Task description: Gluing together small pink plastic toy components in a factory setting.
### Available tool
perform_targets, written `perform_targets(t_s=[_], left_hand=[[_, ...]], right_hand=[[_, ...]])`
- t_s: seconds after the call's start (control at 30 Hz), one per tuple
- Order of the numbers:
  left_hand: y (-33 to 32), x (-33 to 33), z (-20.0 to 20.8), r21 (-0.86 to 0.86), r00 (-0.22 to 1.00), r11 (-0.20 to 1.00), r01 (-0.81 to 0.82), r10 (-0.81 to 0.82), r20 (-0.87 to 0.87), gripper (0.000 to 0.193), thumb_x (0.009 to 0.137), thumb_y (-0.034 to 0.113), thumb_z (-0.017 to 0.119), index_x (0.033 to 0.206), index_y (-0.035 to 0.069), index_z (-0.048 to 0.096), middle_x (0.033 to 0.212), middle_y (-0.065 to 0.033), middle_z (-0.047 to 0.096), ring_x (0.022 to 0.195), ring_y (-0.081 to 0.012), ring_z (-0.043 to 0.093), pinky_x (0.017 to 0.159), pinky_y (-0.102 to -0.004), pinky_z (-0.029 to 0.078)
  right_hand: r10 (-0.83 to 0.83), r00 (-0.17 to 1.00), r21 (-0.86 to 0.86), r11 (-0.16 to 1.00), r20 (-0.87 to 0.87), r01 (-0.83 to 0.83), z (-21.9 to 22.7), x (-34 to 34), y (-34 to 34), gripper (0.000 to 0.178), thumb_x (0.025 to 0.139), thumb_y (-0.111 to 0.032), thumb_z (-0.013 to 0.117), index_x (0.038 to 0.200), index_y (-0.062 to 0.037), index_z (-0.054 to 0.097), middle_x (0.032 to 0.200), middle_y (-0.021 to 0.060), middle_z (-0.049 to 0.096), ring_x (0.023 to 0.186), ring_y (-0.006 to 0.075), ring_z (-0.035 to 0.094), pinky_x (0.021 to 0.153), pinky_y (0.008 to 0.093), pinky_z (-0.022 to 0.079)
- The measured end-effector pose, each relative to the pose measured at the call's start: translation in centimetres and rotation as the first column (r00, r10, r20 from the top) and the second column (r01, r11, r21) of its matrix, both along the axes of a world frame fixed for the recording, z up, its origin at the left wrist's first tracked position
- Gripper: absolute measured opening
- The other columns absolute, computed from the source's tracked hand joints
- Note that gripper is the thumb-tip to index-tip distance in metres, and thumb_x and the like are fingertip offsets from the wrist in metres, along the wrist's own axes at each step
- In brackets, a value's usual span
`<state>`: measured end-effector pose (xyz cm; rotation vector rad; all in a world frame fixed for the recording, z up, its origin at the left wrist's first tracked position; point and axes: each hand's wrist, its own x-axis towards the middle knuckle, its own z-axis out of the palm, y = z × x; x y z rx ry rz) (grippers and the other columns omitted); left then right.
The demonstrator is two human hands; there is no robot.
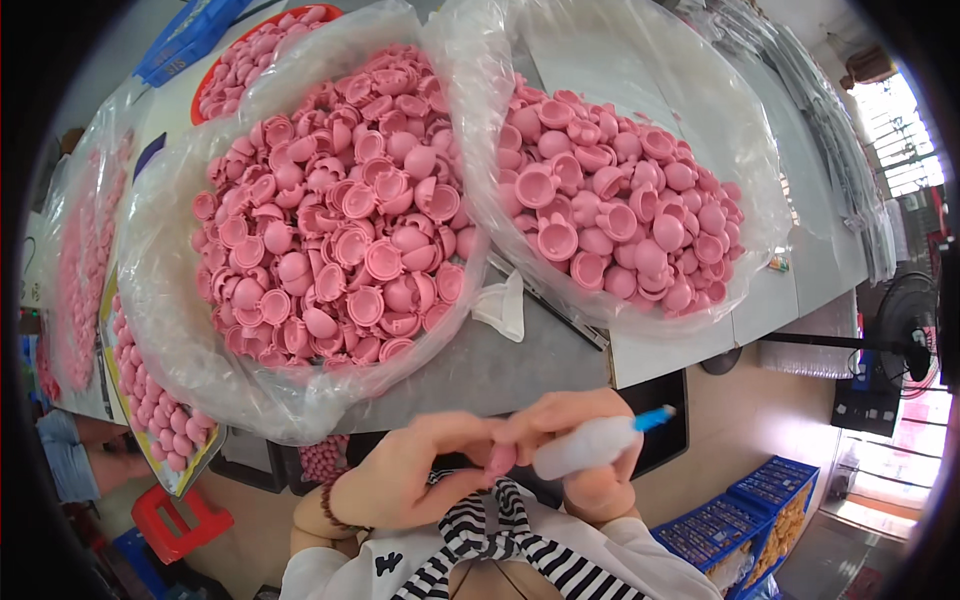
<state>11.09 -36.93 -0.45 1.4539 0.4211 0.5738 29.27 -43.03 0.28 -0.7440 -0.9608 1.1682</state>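
Close to my body, at the table's front edge, my left hand [405, 478] is closed on a small pink plastic shell piece [502, 459], pinched between thumb and fingers. My right hand [568, 410] is wrapped round a white squeeze bottle [582, 450] whose blue nozzle [655, 417] points away to the right. Its thumb and fingertip also reach the pink piece from the right side. Beyond my hands, a clear plastic bag [290, 405] lies open, full of pink half-shells [365, 250]. To its right, a second open bag [750, 290] holds a heap of rounder pink shells [650, 258].
A white scrap [500, 308] lies between the bags. Pink balls [165, 425] fill a tray at left, near a red stool [178, 525]. At the far left are a red basin [335, 12] and a blue basket [190, 40]. Blue crates [710, 530] and a black fan [908, 325] stand at right.
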Motion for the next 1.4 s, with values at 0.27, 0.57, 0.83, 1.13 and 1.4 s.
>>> perform_targets(t_s=[0.27,0.57,0.83,1.13,1.4], left_hand=[[-0.1,2.0,-2.6,-0.234,0.967,0.969,-0.084,0.136,0.216,0.026,0.086,-0.005,0.044,0.112,-0.004,0.046,0.125,-0.0223,0.042,0.1,-0.017,0.052,0.087,-0.029,0.04],[-0.3,1.6,-4.3,-0.399,0.914,0.917,-0.025,0.182,0.362,0.018,0.085,0.008,0.055,0.101,-0.001,0.055,0.119,-0.0203,0.047,0.102,-0.0197,0.05,0.087,-0.0314,0.04],[-0.8,1.2,-3.3,-0.506,0.864,0.858,0.086,0.188,0.466,0.041,0.082,-0.005,0.051,0.12,0.0,0.035,0.127,-0.0263,0.039,0.11,-0.0208,0.049,0.089,-0.0348,0.046],[-0.5,0.4,-3.1,-0.352,0.938,0.936,-0.027,0.146,0.315,0.042,0.08,-0.01,0.053,0.119,-0.007,0.037,0.126,-0.0265,0.041,0.113,-0.0248,0.048,0.093,-0.0363,0.043],[-0.7,0.6,-3.4,-0.385,0.894,0.923,-0.011,0.181,0.409,0.041,0.079,-0.01,0.055,0.116,-0.007,0.04,0.123,-0.0281,0.044,0.113,-0.0262,0.048,0.094,-0.0351,0.041]], right_hand=[[-0.085,0.976,0.0,0.996,0.199,0.087,-2.1,-1.4,-0.6,0.044,0.083,-0.034,0.058,0.102,0.0045,0.052,0.084,0.0127,0.062,0.072,0.0186,0.061,0.065,0.0274,0.049],[-0.15,0.98,-0.074,0.987,-0.13,0.142,-2.2,-2.4,-1.0,0.046,0.083,-0.028,0.057,0.109,-0.002,0.03,0.079,0.0185,0.056,0.065,0.018,0.053,0.056,0.0264,0.043],[-0.442,0.893,0.067,0.892,-0.083,0.447,-1.8,-0.9,-0.4,0.044,0.076,-0.033,0.065,0.104,-0.0058,0.045,0.063,0.0004,0.042,0.053,0.0109,0.035,0.048,0.0225,0.022],[-0.579,0.749,0.473,0.784,0.323,0.402,-1.2,-0.8,-0.4,0.061,0.077,-0.056,0.056,0.085,0.0045,0.057,0.061,0.0031,0.047,0.047,0.0123,0.041,0.039,0.0236,0.03],[-0.635,0.689,0.451,0.759,0.35,0.47,-1.2,-1.7,-0.2,0.059,0.075,-0.055,0.059,0.079,0.0045,0.062,0.056,0.0024,0.051,0.043,0.0127,0.045,0.037,0.0231,0.033]])
